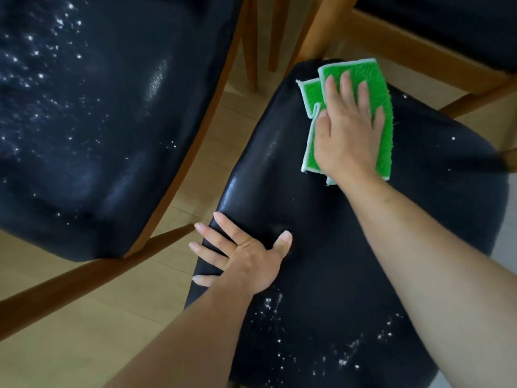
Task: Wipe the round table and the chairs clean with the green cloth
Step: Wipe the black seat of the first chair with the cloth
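Observation:
A black padded chair seat (321, 197) fills the middle and right of the head view. My right hand (347, 130) lies flat, fingers spread, on the folded green cloth (383, 130) at the seat's far end. My left hand (246, 256) rests flat on the seat's left edge, fingers apart, holding nothing. White crumbs or powder (344, 357) speckle the near part of this seat. The round table is out of view.
A second black chair seat (92, 127) with a wooden frame stands at left, dotted with white specks. A third chair (436, 32) sits at the top right. Wooden chair legs (251, 46) rise between them over the light wood floor (84, 317).

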Tool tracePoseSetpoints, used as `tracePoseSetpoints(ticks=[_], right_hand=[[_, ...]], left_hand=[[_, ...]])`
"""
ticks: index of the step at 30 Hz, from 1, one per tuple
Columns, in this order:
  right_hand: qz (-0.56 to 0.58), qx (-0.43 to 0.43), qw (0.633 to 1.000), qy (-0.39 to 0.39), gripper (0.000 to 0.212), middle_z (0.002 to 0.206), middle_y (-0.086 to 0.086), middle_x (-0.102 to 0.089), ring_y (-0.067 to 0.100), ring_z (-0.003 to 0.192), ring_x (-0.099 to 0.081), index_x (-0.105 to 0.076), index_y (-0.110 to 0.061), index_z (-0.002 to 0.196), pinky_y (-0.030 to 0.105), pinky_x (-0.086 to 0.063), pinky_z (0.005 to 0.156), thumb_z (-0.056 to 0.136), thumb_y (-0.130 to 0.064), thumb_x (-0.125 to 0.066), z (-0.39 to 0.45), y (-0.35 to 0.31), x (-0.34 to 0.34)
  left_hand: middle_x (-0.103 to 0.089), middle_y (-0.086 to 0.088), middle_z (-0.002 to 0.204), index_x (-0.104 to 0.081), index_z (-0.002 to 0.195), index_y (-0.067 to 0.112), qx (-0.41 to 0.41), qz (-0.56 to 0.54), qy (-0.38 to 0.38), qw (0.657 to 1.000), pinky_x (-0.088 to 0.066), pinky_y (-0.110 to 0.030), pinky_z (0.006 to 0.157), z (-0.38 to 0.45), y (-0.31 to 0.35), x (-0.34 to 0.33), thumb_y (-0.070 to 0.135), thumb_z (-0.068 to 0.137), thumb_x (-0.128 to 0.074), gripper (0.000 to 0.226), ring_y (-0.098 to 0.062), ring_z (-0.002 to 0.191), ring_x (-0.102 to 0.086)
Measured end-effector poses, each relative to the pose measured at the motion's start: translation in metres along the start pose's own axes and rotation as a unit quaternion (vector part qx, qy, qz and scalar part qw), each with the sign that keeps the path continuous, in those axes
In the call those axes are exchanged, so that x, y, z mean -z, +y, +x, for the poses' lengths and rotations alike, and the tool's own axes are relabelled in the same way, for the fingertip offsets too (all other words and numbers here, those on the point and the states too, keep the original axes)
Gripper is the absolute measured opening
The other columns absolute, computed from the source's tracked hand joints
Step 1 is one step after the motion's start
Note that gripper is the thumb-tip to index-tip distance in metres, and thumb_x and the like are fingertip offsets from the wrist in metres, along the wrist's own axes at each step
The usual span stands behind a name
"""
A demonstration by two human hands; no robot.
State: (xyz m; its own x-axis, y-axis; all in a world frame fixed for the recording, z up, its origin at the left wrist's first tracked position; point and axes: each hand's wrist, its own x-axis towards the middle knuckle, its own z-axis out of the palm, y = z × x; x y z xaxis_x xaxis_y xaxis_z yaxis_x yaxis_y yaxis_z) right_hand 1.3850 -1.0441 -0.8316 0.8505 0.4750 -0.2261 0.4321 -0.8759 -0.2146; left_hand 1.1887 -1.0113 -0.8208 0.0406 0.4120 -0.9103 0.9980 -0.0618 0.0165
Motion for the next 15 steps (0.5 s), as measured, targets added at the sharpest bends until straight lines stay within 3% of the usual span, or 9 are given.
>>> tracePoseSetpoints(ticks=[3,6,9,12,15], right_hand=[[0.007,0.050,0.999,-0.015,0.054,0.162,-0.001,-0.011,0.026,0.149,-0.006,-0.018,-0.026,0.153,0.054,-0.009,0.116,0.100,-0.031,-0.025,-0.038,-0.002,-0.006],[0.015,0.086,0.996,-0.037,0.054,0.161,0.000,-0.017,0.028,0.148,-0.011,-0.023,-0.024,0.152,0.055,-0.011,0.115,0.099,-0.032,-0.026,-0.093,-0.007,-0.016],[-0.016,0.139,0.987,-0.074,0.054,0.159,-0.001,-0.023,0.027,0.147,-0.015,-0.025,-0.024,0.151,0.053,-0.011,0.114,0.098,-0.032,-0.029,-0.158,-0.013,-0.031],[-0.058,0.214,0.967,-0.127,0.058,0.158,-0.005,-0.023,0.022,0.146,-0.012,-0.028,-0.026,0.151,0.052,-0.010,0.117,0.094,-0.036,-0.037,-0.227,-0.012,-0.046],[-0.067,0.273,0.946,-0.162,0.059,0.156,-0.008,-0.028,0.018,0.146,-0.013,-0.032,-0.029,0.150,0.049,-0.008,0.116,0.092,-0.040,-0.040,-0.267,-0.009,-0.054]], left_hand=[[0.062,-0.001,0.121,0.068,0.085,0.033,-0.013,-0.003,0.002,1.000,0.011,-0.070,0.104,-0.004,-0.002,0.004,0.092,0.064,-0.035,0.121,-0.035,0.132,0.043],[0.052,-0.001,0.140,0.057,0.118,0.033,-0.033,-0.012,-0.014,0.999,0.009,-0.067,0.107,-0.008,-0.006,0.009,0.083,0.077,-0.032,0.110,-0.033,0.136,0.039],[0.029,0.003,0.157,0.027,0.146,0.035,-0.062,-0.089,-0.012,0.994,0.007,-0.055,0.115,-0.010,-0.015,0.021,0.068,0.090,-0.031,0.087,-0.026,0.143,0.027],[0.013,0.001,0.162,0.005,0.153,0.030,-0.115,-0.120,-0.004,0.986,0.007,-0.046,0.116,-0.010,-0.025,0.032,0.061,0.096,-0.026,0.072,-0.022,0.147,0.015],[0.012,0.008,0.161,0.006,0.153,0.033,-0.113,-0.136,-0.015,0.984,-0.001,-0.053,0.118,-0.010,-0.024,0.029,0.056,0.097,-0.025,0.068,-0.013,0.147,0.014]])
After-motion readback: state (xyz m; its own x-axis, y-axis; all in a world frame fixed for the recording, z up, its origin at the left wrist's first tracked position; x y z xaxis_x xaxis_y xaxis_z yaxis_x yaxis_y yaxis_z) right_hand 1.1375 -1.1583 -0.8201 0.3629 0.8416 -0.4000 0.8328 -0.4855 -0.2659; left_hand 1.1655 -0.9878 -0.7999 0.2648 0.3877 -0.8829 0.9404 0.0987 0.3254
